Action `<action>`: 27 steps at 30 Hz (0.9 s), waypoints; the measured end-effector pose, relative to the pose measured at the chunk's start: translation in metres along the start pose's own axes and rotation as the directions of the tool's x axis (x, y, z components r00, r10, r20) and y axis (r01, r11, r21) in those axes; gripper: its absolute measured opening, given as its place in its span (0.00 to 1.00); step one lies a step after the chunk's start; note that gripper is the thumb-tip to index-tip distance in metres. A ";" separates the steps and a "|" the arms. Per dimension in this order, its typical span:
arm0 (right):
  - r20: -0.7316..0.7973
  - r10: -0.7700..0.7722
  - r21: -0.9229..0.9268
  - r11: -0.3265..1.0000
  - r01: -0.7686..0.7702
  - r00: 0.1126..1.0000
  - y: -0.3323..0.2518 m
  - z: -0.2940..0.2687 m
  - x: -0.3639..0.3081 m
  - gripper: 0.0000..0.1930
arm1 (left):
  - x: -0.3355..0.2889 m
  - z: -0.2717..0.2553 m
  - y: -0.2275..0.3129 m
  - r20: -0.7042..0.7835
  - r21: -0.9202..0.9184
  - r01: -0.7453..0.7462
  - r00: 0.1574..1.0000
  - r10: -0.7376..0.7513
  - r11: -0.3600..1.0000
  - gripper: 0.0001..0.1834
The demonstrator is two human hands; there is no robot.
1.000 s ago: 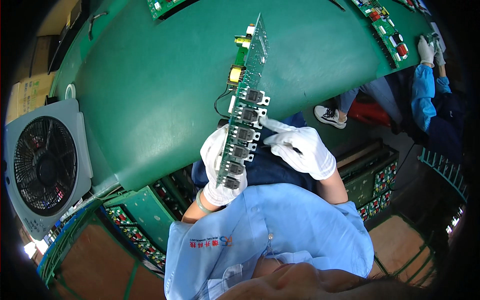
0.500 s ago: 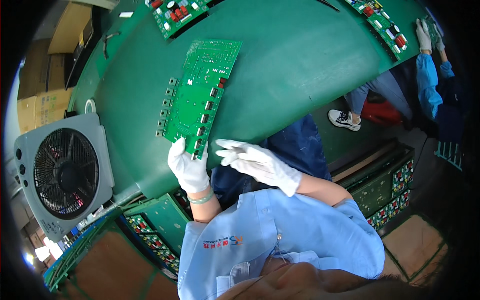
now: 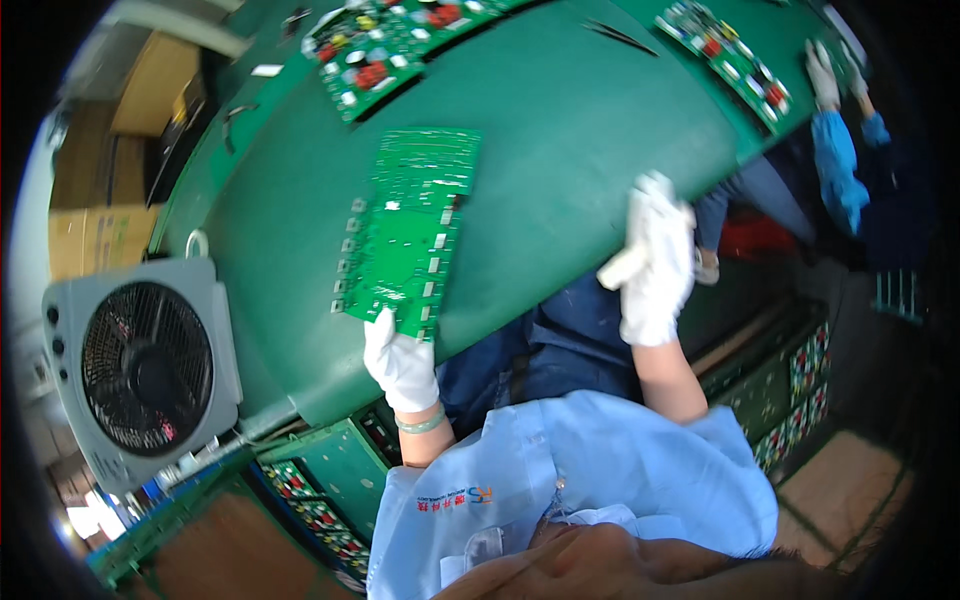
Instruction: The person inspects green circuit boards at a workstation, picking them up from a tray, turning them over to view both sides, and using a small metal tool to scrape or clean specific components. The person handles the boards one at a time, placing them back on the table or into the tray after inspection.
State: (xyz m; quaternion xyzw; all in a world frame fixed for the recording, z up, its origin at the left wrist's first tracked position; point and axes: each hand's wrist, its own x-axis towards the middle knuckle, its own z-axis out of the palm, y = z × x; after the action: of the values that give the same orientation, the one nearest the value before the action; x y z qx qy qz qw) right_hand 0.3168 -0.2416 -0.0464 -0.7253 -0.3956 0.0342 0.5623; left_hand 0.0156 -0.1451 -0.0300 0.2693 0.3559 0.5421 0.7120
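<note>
A green circuit board (image 3: 405,245) stretches over the table, its soldered face toward me and metal-tabbed parts along both long sides. My left hand (image 3: 405,375), in a white glove, grips the board's near end, with the thumb on top and the other fingers mostly hidden beneath. Well to the right, at the table's near edge, my white-gloved right hand (image 3: 657,265) is held up with fingers stretched out and thumb apart. Nothing shows in it, and it is slightly blurred.
Populated circuit boards (image 3: 375,75) lie at the far side, with another board (image 3: 725,65) at far right. Tweezers (image 3: 620,38) lie between them on the green table (image 3: 560,130). A grey fan (image 3: 150,365) stands left. A co-worker's gloved hand (image 3: 823,78) is at far right. Board racks (image 3: 790,400) stand below.
My right hand has swung away from the board to the right and its fingers now point away from me. The left hand still holds the board. The whole view has shifted a little.
</note>
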 end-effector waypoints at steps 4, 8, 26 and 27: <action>0.002 0.663 0.787 0.461 -0.410 0.749 0.017 -0.042 -0.031 0.20 | -0.008 0.013 -0.007 0.119 -0.285 0.133 0.988 -0.103 0.949 0.23; 0.415 0.313 0.382 0.792 -0.476 0.854 0.008 -0.033 -0.061 0.24 | -0.020 0.037 -0.027 0.277 -0.535 0.366 0.927 -0.252 0.761 0.29; 0.581 0.179 0.214 0.908 -0.361 0.794 -0.021 -0.017 0.034 0.28 | -0.002 0.021 0.029 0.211 0.527 0.109 0.944 -0.254 0.843 0.23; 0.660 0.130 0.175 0.931 -0.320 0.740 -0.012 -0.019 0.048 0.28 | 0.019 0.024 0.038 0.242 0.518 -0.104 0.970 -0.028 0.849 0.32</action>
State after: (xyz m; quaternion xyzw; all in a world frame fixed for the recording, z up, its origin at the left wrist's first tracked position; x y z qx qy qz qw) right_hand 0.3529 -0.2269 -0.0107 -0.6269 -0.4621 0.4015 0.4819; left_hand 0.0158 -0.1163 0.0101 0.5248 0.3966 0.4010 0.6376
